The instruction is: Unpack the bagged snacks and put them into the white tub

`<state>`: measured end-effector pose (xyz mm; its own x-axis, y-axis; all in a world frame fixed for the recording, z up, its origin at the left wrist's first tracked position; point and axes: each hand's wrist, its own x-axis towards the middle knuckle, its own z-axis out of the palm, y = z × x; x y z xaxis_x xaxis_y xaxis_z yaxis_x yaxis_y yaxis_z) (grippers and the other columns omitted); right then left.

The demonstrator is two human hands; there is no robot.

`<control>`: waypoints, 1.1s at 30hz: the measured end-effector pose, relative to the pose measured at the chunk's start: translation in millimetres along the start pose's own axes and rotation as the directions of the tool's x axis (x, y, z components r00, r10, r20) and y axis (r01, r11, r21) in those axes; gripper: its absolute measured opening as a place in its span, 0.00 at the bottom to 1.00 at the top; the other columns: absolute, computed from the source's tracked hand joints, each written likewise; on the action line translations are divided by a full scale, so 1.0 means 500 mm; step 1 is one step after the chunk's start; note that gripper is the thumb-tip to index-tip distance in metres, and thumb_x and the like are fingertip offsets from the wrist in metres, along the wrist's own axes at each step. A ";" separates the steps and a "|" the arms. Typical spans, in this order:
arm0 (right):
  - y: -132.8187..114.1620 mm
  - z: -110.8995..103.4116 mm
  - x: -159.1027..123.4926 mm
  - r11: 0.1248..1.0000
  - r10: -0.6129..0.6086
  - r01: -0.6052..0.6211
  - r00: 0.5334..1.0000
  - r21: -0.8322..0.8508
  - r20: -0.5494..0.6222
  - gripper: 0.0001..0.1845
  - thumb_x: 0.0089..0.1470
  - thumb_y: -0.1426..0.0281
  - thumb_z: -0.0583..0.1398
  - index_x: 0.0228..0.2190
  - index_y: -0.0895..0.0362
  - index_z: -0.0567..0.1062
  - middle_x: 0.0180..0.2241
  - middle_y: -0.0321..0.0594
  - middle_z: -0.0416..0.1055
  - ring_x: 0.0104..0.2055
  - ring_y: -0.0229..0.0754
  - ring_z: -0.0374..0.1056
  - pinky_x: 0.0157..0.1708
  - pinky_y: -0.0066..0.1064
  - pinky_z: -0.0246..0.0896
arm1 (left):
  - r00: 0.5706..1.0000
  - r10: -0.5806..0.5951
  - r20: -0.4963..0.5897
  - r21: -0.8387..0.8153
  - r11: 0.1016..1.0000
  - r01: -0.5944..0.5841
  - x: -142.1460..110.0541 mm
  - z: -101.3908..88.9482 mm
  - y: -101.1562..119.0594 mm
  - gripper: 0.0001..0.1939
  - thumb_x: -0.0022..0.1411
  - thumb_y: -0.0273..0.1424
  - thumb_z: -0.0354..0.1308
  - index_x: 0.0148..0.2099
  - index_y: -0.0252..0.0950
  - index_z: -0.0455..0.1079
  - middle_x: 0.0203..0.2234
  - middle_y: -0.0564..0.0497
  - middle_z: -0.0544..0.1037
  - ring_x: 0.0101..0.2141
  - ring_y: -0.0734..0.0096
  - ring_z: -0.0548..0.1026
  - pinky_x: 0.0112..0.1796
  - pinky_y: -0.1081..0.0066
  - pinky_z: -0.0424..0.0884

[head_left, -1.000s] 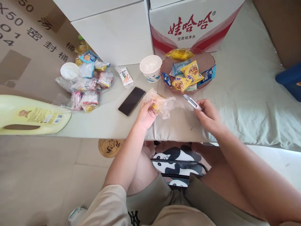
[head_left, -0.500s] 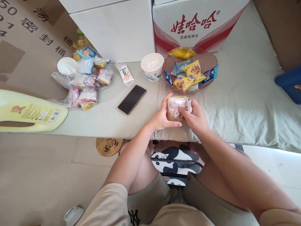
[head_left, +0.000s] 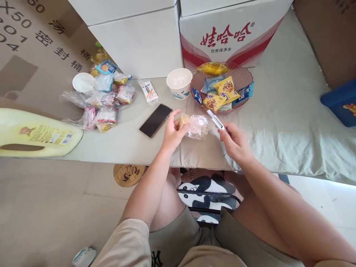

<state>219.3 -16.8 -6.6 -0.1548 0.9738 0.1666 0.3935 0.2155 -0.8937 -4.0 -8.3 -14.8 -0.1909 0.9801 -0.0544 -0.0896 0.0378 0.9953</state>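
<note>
My left hand [head_left: 171, 134] is closed on a snack in a crumpled clear wrapper [head_left: 194, 126], held just above the table's front edge. My right hand [head_left: 235, 142] is closed on a small white and silver tool [head_left: 215, 119], whose tip points up and left toward the wrapper. A black phone [head_left: 155, 119] lies flat just left of my left hand. Behind the hands stands a pink ribbed bowl [head_left: 244, 76] with several yellow and blue snack packets.
A white paper cup [head_left: 179, 82] stands left of the bowl. A pile of small snack bags [head_left: 104, 100] and a white lid [head_left: 82, 82] lie at the left. A yellow jug [head_left: 36, 132] lies on its side. Boxes [head_left: 230, 29] stand behind; a blue bin [head_left: 340, 102] is at right.
Half a second ago both hands were pressed together on the wrapped snack. They have now parted: the left keeps the snack, the right has drawn away rightward with the tool.
</note>
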 end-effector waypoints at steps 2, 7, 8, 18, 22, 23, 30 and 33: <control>-0.001 0.002 -0.001 0.989 -0.092 0.091 0.996 -0.117 -0.007 0.11 0.59 0.63 0.56 0.39 0.53 0.77 0.31 0.40 0.74 0.32 0.43 0.69 0.33 0.35 0.64 | 0.999 0.037 -0.013 0.075 0.997 -0.036 -0.003 0.001 -0.002 0.33 0.51 0.37 0.70 0.59 0.44 0.66 0.30 0.52 0.78 0.34 0.63 0.77 0.44 0.62 0.71; 0.008 0.020 0.000 0.946 -0.205 0.199 0.979 -0.257 0.002 0.14 0.58 0.64 0.58 0.43 0.52 0.80 0.35 0.42 0.77 0.29 0.42 0.70 0.31 0.35 0.65 | 0.988 0.062 0.142 0.317 0.942 -0.105 -0.010 0.015 -0.002 0.40 0.42 0.31 0.74 0.60 0.42 0.69 0.39 0.48 0.79 0.41 0.58 0.77 0.51 0.61 0.69; 0.012 0.019 0.001 0.937 -0.209 0.202 0.978 -0.286 0.006 0.14 0.58 0.64 0.58 0.43 0.51 0.80 0.36 0.42 0.77 0.28 0.41 0.70 0.30 0.35 0.65 | 0.984 0.053 0.172 0.343 0.933 -0.111 -0.009 0.017 -0.002 0.41 0.41 0.30 0.74 0.59 0.41 0.69 0.40 0.48 0.79 0.42 0.57 0.76 0.52 0.60 0.68; 0.088 -0.093 0.009 0.802 -0.125 0.036 0.986 -0.596 -0.109 0.13 0.54 0.65 0.61 0.40 0.51 0.82 0.43 0.47 0.76 0.45 0.57 0.71 0.43 0.50 0.65 | 0.995 0.100 0.019 0.269 0.958 -0.101 0.024 -0.021 -0.016 0.38 0.43 0.28 0.73 0.58 0.41 0.68 0.49 0.43 0.76 0.51 0.54 0.74 0.58 0.52 0.63; 0.073 -0.062 0.005 0.853 -0.250 0.209 0.968 -0.479 -0.023 0.16 0.55 0.66 0.60 0.45 0.52 0.78 0.44 0.48 0.75 0.47 0.55 0.71 0.48 0.52 0.66 | 0.974 0.190 0.125 0.297 0.930 -0.219 0.012 0.001 0.000 0.20 0.47 0.28 0.71 0.44 0.40 0.78 0.52 0.43 0.75 0.59 0.53 0.69 0.63 0.55 0.56; 0.063 -0.047 0.004 0.870 -0.274 0.256 0.962 -0.422 0.018 0.17 0.55 0.65 0.60 0.47 0.52 0.76 0.45 0.48 0.75 0.48 0.54 0.72 0.49 0.50 0.67 | 0.972 0.188 0.140 0.272 0.937 -0.221 0.007 0.011 0.001 0.17 0.48 0.29 0.71 0.43 0.40 0.79 0.53 0.43 0.75 0.60 0.53 0.68 0.64 0.55 0.56; 0.012 0.008 0.011 0.953 -0.224 0.237 0.971 -0.189 0.087 0.07 0.56 0.63 0.60 0.36 0.52 0.74 0.37 0.43 0.76 0.41 0.49 0.73 0.42 0.42 0.68 | 0.998 0.004 0.063 -0.225 0.974 0.011 -0.002 0.053 -0.009 0.13 0.53 0.41 0.67 0.36 0.38 0.77 0.44 0.46 0.79 0.49 0.58 0.76 0.51 0.60 0.70; 0.017 -0.013 0.018 0.982 -0.096 0.087 0.994 -0.170 -0.048 0.06 0.55 0.64 0.60 0.29 0.52 0.71 0.31 0.39 0.75 0.35 0.46 0.71 0.38 0.39 0.67 | 0.984 -0.101 -0.145 -0.312 0.949 0.051 0.014 0.025 -0.007 0.07 0.51 0.31 0.64 0.34 0.39 0.70 0.30 0.53 0.77 0.36 0.68 0.77 0.39 0.68 0.72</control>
<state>227.2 -5.7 -10.2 -0.1480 0.9509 0.2720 0.5267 0.3085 -0.7921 6.9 1.0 -17.6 -0.3205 0.9327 -0.1654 -0.3999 0.0250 0.9162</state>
